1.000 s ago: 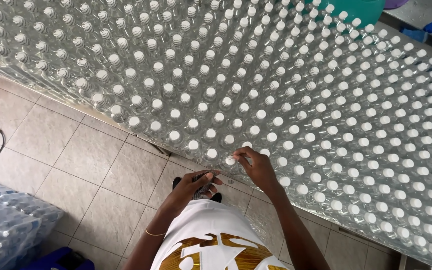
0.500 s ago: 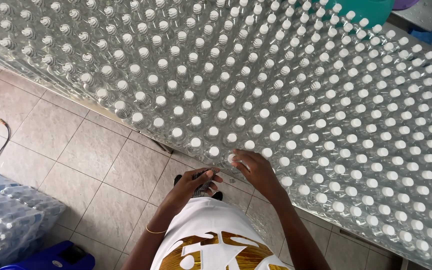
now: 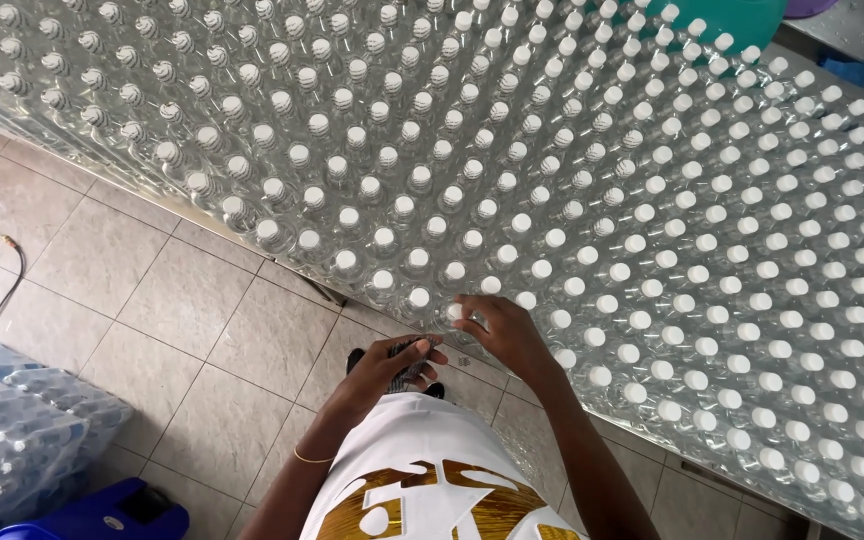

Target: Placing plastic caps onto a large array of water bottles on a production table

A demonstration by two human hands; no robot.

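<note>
Clear capped bottle (image 3: pixel 455 312) at the table's near edge, pinched by right hand (image 3: pixel 505 335) fingers closed at the cap, likely light, slippery, thin-walled; left hand (image 3: pixel 384 368) clamps a small dark object (image 3: pixel 414 357).

A big bench (image 3: pixel 324 292) is carrying rows and rows of clear plastic bottles (image 3: pixel 572 200) with white caps. The bottles are standing upright, packed close and touching each other, and they are covering nearly the whole top, so only a thin dark edge of the bench is showing along the near side. Under and beside it, the floor (image 3: pixel 152 300) of pale grey tiles is stretching out. A thin dark cable (image 3: pixel 7 270) is lying curled on the tiles at the far left. Wrapped packs of bottles (image 3: pixel 12 420) are sitting on the floor in the lower left corner, with a blue plastic thing (image 3: pixel 102 515) just beside them.
</note>
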